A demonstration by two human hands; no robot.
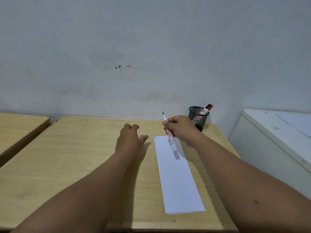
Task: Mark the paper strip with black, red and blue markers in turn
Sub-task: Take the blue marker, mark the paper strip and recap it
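Right hand (pixel 182 127): fingers pinched uncapped marker (pixel 170 133), tip raised. Left hand (pixel 129 138): fingers curled, empty. Strip (pixel 176 179): one small red mark beyond fingers; other colours seemingly pending.

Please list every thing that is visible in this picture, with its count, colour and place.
paper strip: one, white, flat on the desk, small marks at its far left corner
marker: one, white barrel, uncapped, dark tip pointing up, above the strip's far end
mesh cup: one, black, far right of the desk by the wall
marker in the cup: one, white with red cap
desk: one, light wood
second desk: one, light wood, far left
white cabinet: one, right edge
left hand: resting on the desk, empty
right hand: holding the marker
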